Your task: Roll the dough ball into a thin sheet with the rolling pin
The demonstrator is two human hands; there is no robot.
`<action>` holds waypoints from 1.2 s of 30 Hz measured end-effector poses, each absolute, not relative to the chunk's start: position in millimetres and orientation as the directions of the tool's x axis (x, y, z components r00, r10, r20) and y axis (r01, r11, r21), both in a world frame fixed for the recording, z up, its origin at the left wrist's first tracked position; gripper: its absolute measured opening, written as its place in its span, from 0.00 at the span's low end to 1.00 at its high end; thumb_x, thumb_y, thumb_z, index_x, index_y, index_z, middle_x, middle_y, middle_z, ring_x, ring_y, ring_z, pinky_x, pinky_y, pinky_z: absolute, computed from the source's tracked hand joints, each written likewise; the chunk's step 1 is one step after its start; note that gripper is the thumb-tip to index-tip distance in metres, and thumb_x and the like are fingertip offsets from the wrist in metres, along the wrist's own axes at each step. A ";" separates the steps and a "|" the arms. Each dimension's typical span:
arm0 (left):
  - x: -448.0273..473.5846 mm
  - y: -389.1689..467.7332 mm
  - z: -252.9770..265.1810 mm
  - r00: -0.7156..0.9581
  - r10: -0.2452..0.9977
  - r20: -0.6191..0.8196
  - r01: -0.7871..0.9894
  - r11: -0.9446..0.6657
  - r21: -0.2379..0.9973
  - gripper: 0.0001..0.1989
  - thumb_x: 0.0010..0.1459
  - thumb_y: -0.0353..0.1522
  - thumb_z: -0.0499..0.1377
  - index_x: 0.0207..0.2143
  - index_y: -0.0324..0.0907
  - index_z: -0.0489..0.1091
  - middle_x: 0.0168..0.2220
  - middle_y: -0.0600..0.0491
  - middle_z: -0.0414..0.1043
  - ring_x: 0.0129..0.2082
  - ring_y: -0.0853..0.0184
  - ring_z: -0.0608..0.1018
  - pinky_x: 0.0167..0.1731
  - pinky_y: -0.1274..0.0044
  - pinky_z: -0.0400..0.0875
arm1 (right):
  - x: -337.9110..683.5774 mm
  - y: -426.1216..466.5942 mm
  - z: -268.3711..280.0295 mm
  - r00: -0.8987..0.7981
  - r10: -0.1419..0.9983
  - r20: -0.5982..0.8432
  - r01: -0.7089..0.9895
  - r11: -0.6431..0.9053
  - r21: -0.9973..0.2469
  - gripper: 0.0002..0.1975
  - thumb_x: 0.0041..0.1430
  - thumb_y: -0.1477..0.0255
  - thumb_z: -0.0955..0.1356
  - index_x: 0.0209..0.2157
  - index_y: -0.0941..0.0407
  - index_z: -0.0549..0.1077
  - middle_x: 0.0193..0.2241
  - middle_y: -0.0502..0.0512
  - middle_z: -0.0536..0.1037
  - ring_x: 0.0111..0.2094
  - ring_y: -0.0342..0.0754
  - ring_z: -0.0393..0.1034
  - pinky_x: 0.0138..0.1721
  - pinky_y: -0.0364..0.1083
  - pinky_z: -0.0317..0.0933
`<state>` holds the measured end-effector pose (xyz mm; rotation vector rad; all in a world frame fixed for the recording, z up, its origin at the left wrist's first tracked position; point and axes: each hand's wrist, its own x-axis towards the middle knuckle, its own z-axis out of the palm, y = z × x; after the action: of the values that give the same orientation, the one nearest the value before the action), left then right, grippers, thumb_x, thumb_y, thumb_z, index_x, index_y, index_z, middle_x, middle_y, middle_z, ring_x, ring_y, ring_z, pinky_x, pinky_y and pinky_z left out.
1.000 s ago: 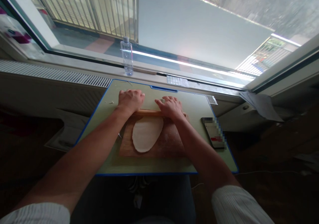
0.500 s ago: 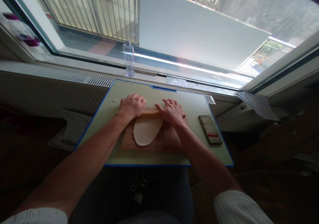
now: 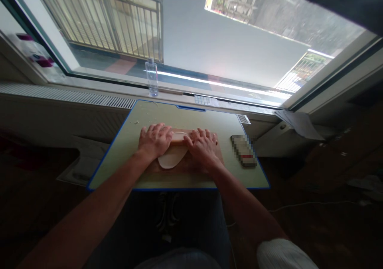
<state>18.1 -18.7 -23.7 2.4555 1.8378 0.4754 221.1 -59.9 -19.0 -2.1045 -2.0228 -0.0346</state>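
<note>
A pale wooden rolling pin (image 3: 178, 142) lies across a flat sheet of dough (image 3: 171, 160) on a brown wooden board (image 3: 197, 167). My left hand (image 3: 155, 140) rests over the pin's left end, hiding it, with the fingers curved over the far side. On the right part of the pin, my right hand (image 3: 204, 145) presses down with fingers bent over it and the thumb towards the middle. The pin's right tip shows just past that hand. Dough sticks out on both the near and far sides of the pin.
The board lies on a small blue-edged table (image 3: 137, 180). A phone-like object (image 3: 244, 151), blurred out, is at its right side. Dough scraps (image 3: 137, 122) lie at the left. On the windowsill stand a clear bottle (image 3: 152, 79) and a white keypad-like object (image 3: 206, 100).
Both hands have drawn the rolling pin back toward me over the dough, so dough now shows beyond it. My fingers look more stretched forward. The camera view has shifted slightly.
</note>
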 end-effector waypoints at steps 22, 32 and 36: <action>-18.1 -88.7 -23.2 0.196 0.948 0.251 0.938 -0.256 0.234 0.24 0.71 0.47 0.52 0.63 0.54 0.75 0.67 0.45 0.73 0.68 0.47 0.69 0.70 0.46 0.51 | 219.3 -40.4 -2.3 -0.197 0.978 0.069 0.964 0.206 -0.168 0.27 0.79 0.51 0.56 0.69 0.44 0.70 0.72 0.55 0.67 0.73 0.59 0.54 0.72 0.70 0.45; -10.1 -44.9 -23.7 0.101 0.964 0.245 0.969 -0.151 0.196 0.28 0.74 0.47 0.44 0.65 0.53 0.73 0.69 0.43 0.71 0.69 0.47 0.68 0.70 0.45 0.49 | 202.3 -6.8 -13.6 -0.122 0.985 0.120 0.986 0.135 -0.101 0.28 0.78 0.51 0.57 0.69 0.45 0.71 0.71 0.54 0.68 0.71 0.62 0.57 0.71 0.66 0.50; -15.6 -25.7 -23.4 0.091 0.973 0.212 0.969 -0.136 0.209 0.28 0.73 0.46 0.45 0.64 0.52 0.74 0.68 0.43 0.71 0.67 0.47 0.69 0.67 0.48 0.56 | 199.7 11.6 -14.0 -0.114 0.987 0.111 0.982 0.129 -0.137 0.30 0.76 0.47 0.57 0.67 0.45 0.72 0.69 0.54 0.72 0.68 0.62 0.61 0.69 0.64 0.53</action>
<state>-15.6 -25.7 -23.4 2.3089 2.0550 0.4695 199.7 11.6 -14.0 -1.9653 -2.2222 0.0440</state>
